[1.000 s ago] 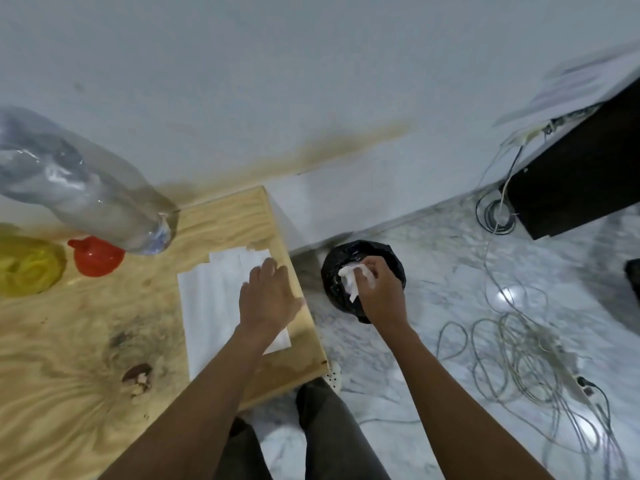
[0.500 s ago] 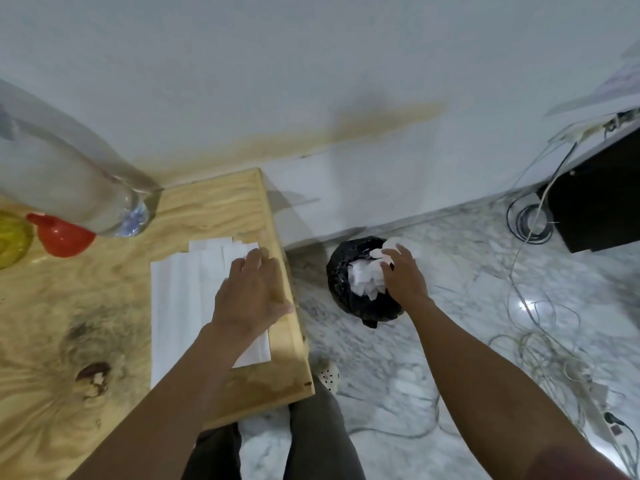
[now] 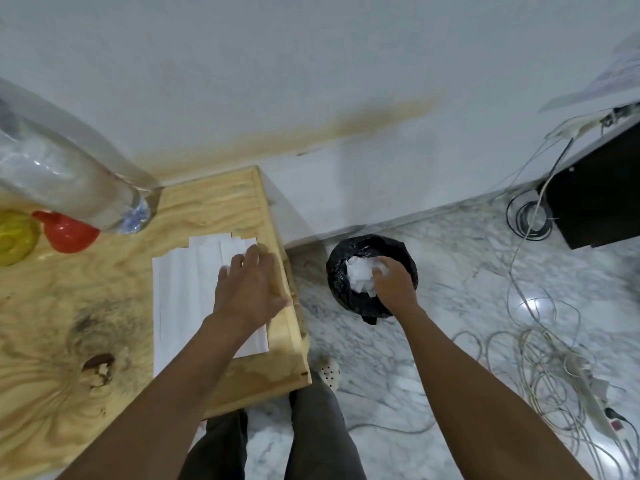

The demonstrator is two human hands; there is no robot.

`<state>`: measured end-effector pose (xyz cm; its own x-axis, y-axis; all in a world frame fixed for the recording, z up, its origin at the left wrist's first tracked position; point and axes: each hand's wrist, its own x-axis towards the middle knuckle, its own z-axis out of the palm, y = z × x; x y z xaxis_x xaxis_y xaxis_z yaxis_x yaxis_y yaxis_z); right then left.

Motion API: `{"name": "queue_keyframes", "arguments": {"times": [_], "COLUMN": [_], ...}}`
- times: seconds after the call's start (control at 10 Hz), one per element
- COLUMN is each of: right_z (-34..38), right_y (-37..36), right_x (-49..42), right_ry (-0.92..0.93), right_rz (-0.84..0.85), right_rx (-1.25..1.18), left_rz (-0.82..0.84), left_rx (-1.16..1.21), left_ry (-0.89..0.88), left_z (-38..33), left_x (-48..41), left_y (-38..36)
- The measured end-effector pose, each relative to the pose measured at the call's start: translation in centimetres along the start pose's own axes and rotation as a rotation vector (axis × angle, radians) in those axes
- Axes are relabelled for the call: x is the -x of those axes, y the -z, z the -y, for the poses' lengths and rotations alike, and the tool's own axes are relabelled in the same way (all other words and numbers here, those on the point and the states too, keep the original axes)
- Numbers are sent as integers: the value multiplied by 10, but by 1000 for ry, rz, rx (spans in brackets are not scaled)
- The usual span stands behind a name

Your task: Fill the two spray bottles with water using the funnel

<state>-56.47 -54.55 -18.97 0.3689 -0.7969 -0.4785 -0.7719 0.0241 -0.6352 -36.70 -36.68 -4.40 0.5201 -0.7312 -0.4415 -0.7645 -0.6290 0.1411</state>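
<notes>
Red plastic funnel (image 3: 67,235) sits at the far left of the plywood counter (image 3: 52,341), beside a yellow object (image 3: 15,237) and just behind a clear water bottle (image 3: 69,181) that looms close to the lens. The funnel looks light, stiff and likely slick when wet, best taken by its rim. No spray bottle can be made out. The person's left hand (image 3: 247,289) lies flat on white paper sheets (image 3: 188,282), grip wide and holding nothing. The right hand (image 3: 393,285), fingers curled, grips a crumpled paper wad (image 3: 358,275) inside a black-lined bin (image 3: 341,299) on the marble floor.
</notes>
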Motion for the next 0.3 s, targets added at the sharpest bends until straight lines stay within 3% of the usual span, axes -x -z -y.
{"name": "queue_keyframes", "arguments": {"times": [0.1, 0.2, 0.3], "right_z": [38, 86, 136], "right_y": [10, 21, 29], "right_x": [20, 39, 64], "right_ry": [98, 198, 312], "right_rz": [-24, -2, 33], "right_rx": [-33, -46, -56], "left_rz": [-10, 8, 70], "left_rx": [-87, -10, 315], "left_ry": [-34, -58, 16], "left_z": [-3, -7, -3], "left_x": [4, 12, 26], "left_y": [6, 23, 51]}}
